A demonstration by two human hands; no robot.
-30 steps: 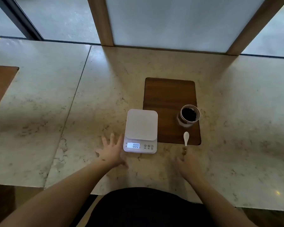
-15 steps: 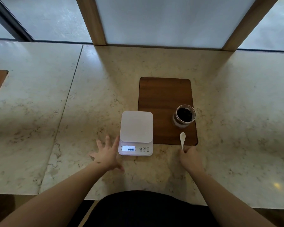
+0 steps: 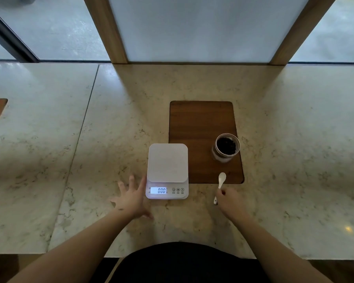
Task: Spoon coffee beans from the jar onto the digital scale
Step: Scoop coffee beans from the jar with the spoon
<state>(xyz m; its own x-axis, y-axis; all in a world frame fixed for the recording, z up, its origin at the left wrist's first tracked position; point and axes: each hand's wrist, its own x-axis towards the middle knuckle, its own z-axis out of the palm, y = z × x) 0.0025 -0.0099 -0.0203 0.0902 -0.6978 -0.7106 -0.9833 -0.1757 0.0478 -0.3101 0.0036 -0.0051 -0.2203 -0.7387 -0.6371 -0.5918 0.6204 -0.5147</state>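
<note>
A white digital scale (image 3: 167, 163) sits on the marble counter with its lit display reading 000 and nothing on its platform. An open glass jar (image 3: 226, 147) of dark coffee beans stands upright on the right part of a wooden inlay. A small white spoon (image 3: 221, 179) lies with its bowl over the inlay's near edge, and my right hand (image 3: 231, 203) grips its handle. My left hand (image 3: 132, 198) rests flat on the counter with spread fingers, touching the scale's left side.
The dark wooden inlay (image 3: 200, 123) is set flush in the marble counter (image 3: 110, 123). A seam (image 3: 84, 123) runs through the counter on the left. Window glass and wooden posts (image 3: 106, 29) stand behind. The counter's near edge is by my body.
My right hand has closed on the spoon's handle, which now shows below the fingers. The left hand stays beside the scale. The camera has shifted slightly.
</note>
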